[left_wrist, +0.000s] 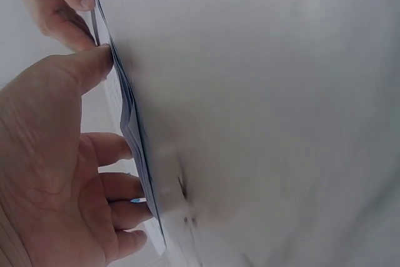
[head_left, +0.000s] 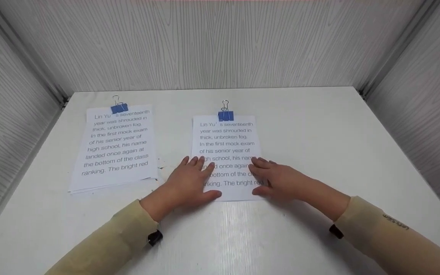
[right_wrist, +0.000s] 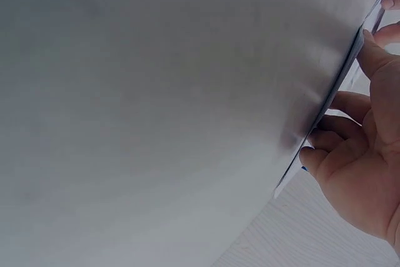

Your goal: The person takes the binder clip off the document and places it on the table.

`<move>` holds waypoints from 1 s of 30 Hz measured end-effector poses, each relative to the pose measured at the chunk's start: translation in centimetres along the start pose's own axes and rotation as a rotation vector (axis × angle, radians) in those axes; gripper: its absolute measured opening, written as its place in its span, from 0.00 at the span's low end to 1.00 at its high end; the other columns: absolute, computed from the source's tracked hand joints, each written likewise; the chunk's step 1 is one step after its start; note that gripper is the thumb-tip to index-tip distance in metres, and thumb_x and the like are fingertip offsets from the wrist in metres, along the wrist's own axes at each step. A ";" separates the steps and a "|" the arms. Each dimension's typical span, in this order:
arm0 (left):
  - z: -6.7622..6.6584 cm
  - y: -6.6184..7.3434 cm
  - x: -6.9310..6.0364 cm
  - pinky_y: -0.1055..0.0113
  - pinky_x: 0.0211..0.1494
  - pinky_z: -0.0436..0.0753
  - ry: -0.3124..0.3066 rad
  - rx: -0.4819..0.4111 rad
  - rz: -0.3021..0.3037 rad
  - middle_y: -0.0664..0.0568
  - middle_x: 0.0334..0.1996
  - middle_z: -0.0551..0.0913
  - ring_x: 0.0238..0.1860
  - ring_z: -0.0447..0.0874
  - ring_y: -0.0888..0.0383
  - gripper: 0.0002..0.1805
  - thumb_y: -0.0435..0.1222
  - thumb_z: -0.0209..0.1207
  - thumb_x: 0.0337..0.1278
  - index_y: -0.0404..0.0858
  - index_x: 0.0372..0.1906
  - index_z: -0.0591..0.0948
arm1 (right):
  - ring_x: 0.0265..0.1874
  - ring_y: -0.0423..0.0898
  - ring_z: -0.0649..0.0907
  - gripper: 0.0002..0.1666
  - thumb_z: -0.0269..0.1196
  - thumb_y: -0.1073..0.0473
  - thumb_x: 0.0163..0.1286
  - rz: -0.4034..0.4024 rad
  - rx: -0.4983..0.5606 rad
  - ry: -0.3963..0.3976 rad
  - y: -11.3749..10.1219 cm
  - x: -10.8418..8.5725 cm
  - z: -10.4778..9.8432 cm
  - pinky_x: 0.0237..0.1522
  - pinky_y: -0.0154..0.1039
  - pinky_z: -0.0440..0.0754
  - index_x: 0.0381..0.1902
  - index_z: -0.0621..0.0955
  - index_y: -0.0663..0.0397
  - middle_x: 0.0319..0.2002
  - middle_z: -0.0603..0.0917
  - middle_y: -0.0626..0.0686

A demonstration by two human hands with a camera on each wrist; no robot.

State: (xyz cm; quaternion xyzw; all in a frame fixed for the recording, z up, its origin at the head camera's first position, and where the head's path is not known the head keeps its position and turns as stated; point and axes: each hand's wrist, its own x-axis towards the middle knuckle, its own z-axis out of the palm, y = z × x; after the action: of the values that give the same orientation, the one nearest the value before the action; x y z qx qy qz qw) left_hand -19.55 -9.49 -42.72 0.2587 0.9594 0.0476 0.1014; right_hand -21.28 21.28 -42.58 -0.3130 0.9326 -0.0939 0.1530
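Observation:
A stack of printed sheets (head_left: 225, 152) lies on the white table, with a blue binder clip (head_left: 226, 115) at its top edge. The left hand (head_left: 191, 183) rests on the lower left side of this stack, fingers spread and thumb near the bottom edge. On the lower right side rests the right hand (head_left: 281, 181), its fingers fairly straight over the paper's edge. In the left wrist view the left hand (left_wrist: 69, 167) touches the sheets (left_wrist: 134, 126), whose edges gape slightly. The right wrist view has the right hand (right_wrist: 369, 136) along the stack's edge (right_wrist: 340, 79).
To the left lies another stack of printed sheets (head_left: 115, 149), slightly turned, with a blue binder clip (head_left: 119, 108) at its top. Its lower sheets stick out a little. Pale wood-patterned panels (head_left: 212, 46) stand behind and on both sides of the table (head_left: 319, 133).

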 end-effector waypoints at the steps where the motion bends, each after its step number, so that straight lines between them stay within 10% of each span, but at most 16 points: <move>1: 0.0 0.2 -0.1 0.42 0.83 0.52 -0.003 0.004 -0.002 0.31 0.79 0.63 0.81 0.58 0.36 0.50 0.68 0.52 0.70 0.37 0.83 0.63 | 0.83 0.56 0.58 0.48 0.65 0.37 0.76 -0.006 0.004 0.006 0.1 -0.2 0.0 0.79 0.56 0.61 0.85 0.62 0.49 0.85 0.57 0.53; 30: 0.9 3.8 -2.5 0.42 0.82 0.57 0.006 0.005 0.036 0.27 0.77 0.64 0.80 0.60 0.34 0.51 0.69 0.53 0.70 0.36 0.81 0.66 | 0.82 0.57 0.61 0.49 0.68 0.38 0.74 -0.028 0.028 0.023 -0.1 -4.3 1.3 0.76 0.58 0.67 0.84 0.64 0.49 0.84 0.60 0.52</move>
State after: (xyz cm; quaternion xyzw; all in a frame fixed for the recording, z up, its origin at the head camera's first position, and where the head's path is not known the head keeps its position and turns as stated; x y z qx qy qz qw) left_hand -15.38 -7.41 -42.61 0.2761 0.9551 0.0476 0.0967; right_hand -17.53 23.74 -42.82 -0.3230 0.9284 -0.1126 0.1453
